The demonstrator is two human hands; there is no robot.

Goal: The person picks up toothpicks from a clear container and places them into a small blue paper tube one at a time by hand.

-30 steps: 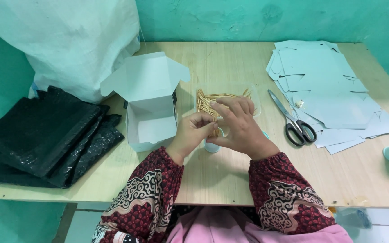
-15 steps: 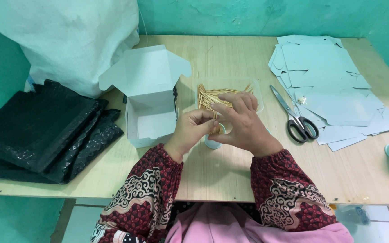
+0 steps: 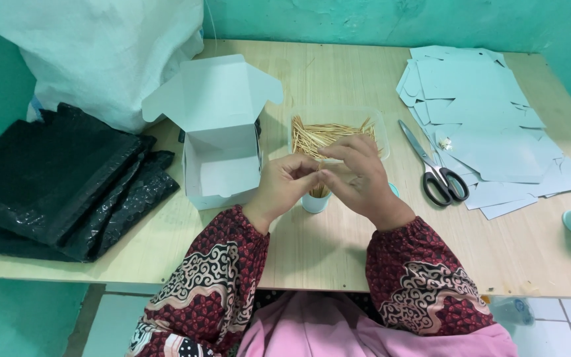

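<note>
Both hands meet over the small cup (image 3: 314, 201): left hand (image 3: 284, 186) and right hand (image 3: 358, 178) pinch a bunch of toothpicks (image 3: 318, 190) upright, ends down in it. The clear tray (image 3: 338, 132) of loose sticks sits just beyond, handy for refills.
</note>
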